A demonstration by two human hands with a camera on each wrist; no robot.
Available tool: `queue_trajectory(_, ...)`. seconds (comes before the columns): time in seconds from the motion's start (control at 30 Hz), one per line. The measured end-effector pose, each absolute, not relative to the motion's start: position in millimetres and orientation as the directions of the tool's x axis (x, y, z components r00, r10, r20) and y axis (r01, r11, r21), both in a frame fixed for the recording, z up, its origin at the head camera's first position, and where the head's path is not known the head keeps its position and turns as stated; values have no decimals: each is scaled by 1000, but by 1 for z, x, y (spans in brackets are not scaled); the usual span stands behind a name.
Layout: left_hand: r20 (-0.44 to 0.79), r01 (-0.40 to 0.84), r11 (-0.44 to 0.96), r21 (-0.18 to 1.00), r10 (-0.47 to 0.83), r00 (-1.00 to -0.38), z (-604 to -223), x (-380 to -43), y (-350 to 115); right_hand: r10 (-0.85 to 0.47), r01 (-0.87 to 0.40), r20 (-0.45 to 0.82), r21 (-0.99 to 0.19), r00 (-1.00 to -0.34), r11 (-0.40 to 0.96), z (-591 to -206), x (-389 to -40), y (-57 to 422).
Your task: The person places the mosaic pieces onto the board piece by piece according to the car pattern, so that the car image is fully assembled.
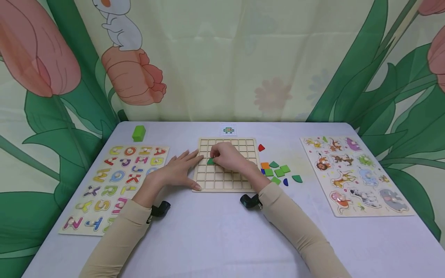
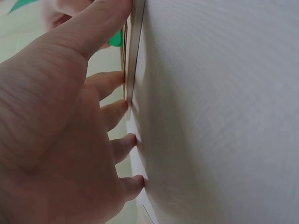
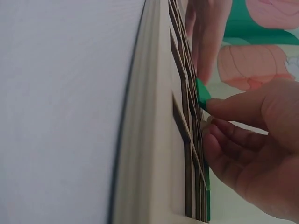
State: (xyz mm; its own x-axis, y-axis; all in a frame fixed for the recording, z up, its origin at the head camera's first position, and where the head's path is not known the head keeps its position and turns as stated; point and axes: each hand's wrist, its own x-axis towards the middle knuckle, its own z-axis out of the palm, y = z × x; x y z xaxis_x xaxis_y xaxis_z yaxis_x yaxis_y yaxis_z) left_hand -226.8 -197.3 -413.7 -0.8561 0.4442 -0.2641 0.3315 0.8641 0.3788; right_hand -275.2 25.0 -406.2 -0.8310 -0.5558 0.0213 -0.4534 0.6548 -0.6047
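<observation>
A square wooden grid board point(image 1: 226, 187) lies on the table, its cells framed by thin raised slats. My right hand point(image 1: 227, 156) reaches over its left half and pinches a dark green piece point(image 3: 202, 94), thumb against it and fingers curled, low over the cells. The same green piece point(image 1: 210, 161) shows just left of the fingertips in the head view. Spread wide, my left hand point(image 1: 179, 168) steadies the board's left side, with thumb and fingertips at the rim. In the left wrist view the fingers point(image 2: 112, 84) are extended along that edge.
Right of the board lie several loose pieces: a red one point(image 1: 261, 147), an orange square point(image 1: 265, 165), green squares point(image 1: 279, 172) and a blue one point(image 1: 285, 182). A picture card point(image 1: 228, 129) lies behind. Letter board point(image 1: 104, 181) and green block point(image 1: 139, 133) left; animal board point(image 1: 358, 173) right.
</observation>
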Motion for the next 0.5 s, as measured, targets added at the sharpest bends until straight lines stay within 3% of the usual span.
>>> queue_trajectory(0.5,-264,335,865,374,446,-855,-411,-227,-197,-578,-424,-59,-620,-814,660,-400,-273,33)
